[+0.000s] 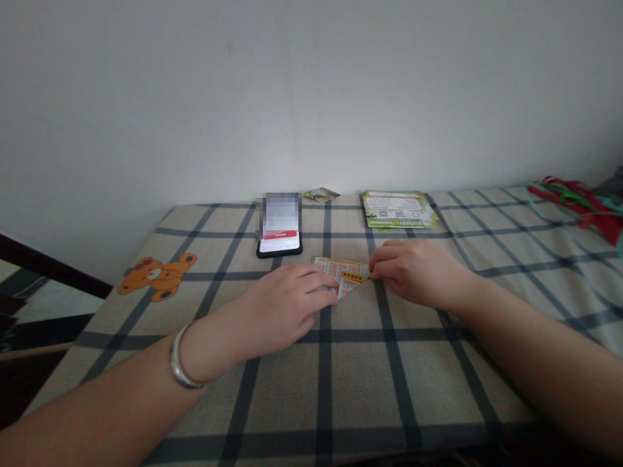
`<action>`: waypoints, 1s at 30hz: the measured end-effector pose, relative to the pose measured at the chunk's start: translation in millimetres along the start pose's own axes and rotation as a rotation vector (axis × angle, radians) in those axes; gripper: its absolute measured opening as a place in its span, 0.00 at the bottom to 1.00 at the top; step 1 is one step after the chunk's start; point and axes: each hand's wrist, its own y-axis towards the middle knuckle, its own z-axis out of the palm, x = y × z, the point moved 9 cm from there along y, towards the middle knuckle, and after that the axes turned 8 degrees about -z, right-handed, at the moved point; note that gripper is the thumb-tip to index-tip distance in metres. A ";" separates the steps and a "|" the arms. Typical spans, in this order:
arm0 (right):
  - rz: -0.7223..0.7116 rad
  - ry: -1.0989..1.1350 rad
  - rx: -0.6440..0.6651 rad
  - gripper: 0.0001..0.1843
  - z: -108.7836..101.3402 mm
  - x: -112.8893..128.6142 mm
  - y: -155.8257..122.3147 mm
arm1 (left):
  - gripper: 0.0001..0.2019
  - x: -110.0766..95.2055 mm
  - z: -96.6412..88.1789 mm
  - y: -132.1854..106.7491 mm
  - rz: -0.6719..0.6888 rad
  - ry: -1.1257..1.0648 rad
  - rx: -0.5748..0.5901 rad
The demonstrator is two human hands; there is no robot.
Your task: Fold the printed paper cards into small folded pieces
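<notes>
A small printed paper (343,275), orange and yellow, lies folded on the checked tablecloth (350,383) in the middle. My left hand (282,306), with a silver bracelet on the wrist, presses its fingers down on the paper's left part. My right hand (418,271) has its fingers curled and pinches the paper's right corner. Both hands rest on the cloth and touch the same paper.
A black phone (279,227) lies behind the paper with its screen lit. A stack of green leaflets (398,209) sits at the back, a small folded paper piece (321,193) beside it. Red and green ribbons (581,202) lie far right. A bear print (158,276) marks the cloth's left.
</notes>
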 end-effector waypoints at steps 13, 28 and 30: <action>-0.167 -0.119 -0.032 0.11 4.2 29.3 11.7 | 0.10 2.6 -2.9 -0.9 -0.012 -0.063 -0.042; -0.132 -0.167 -0.052 0.09 1.8 28.2 13.2 | 0.11 2.9 1.1 1.4 -0.046 -0.035 -0.008; -0.094 -0.162 -0.101 0.07 -3.1 28.0 14.1 | 0.10 4.1 0.3 1.9 -0.051 -0.036 -0.009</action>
